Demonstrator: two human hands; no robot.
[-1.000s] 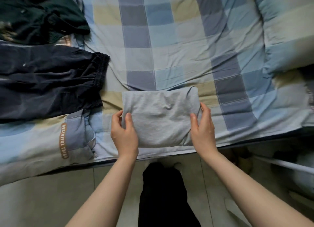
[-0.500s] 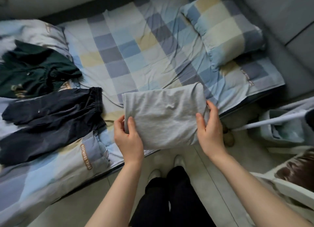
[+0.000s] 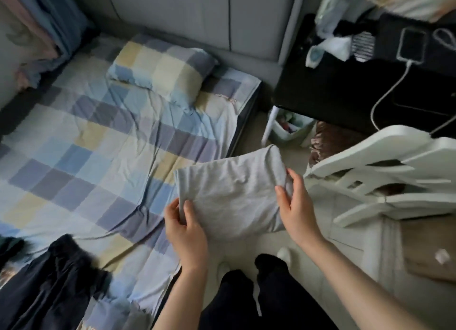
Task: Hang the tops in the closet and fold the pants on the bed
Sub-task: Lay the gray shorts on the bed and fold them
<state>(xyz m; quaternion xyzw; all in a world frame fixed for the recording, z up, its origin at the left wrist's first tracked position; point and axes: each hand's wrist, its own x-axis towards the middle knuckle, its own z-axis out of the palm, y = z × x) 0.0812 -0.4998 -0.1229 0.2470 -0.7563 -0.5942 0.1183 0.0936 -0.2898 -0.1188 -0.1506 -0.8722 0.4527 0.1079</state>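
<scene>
- Your left hand (image 3: pixel 185 227) pinches the near left edge of the folded grey pants (image 3: pixel 230 193), thumb on top and fingers under. Your right hand (image 3: pixel 297 206) grips the right edge the same way.
- A grip at each end keeps the folds from sliding open; the bundle sits flat and level between them.
- The pants are in the air, past the right-hand edge of the bed (image 3: pixel 103 156), over the floor (image 3: pixel 249 134). Likely headed for a resting spot; where, you can't tell.
- On the bed: checked sheet, rumpled. Matching pillow (image 3: pixel 162 72) at the far end by the headboard.
- Dark navy pants (image 3: pixel 56 280) lie unfolded at the bed's near left corner. Still to do, by the look of it.
- Right of the bed: white chair (image 3: pixel 385 179), dark table (image 3: pixel 345 87) with a phone (image 3: pixel 411 46) on charge.
</scene>
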